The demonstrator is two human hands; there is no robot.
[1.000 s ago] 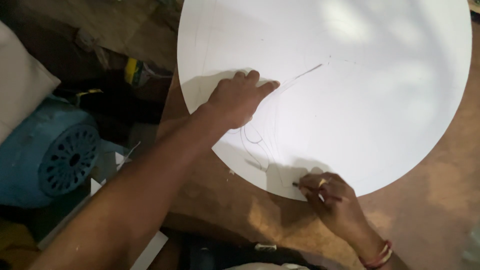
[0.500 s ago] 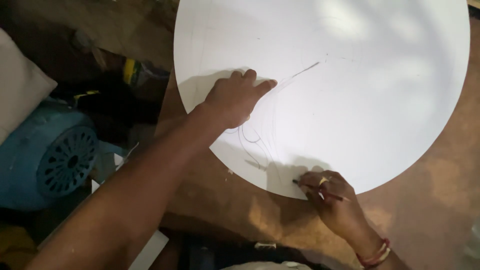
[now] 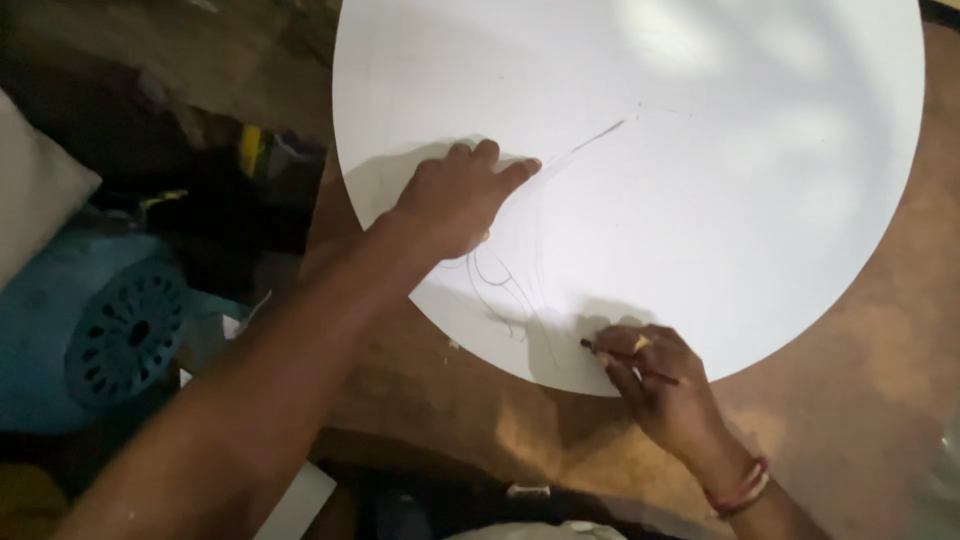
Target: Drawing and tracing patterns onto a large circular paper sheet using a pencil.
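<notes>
Since the earlier frame, little has moved. The white round board (image 3: 700, 180) is pressed flat on the brown table (image 3: 880, 400) by the left hand (image 3: 455, 200), fingers together. Near its front edge, a pencil (image 3: 625, 362) is pinched by the right hand (image 3: 655, 385), beside faint sketched lines (image 3: 500, 285).

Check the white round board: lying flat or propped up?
Flat. The white round board lies on the brown surface, left hand pressed on top.
</notes>
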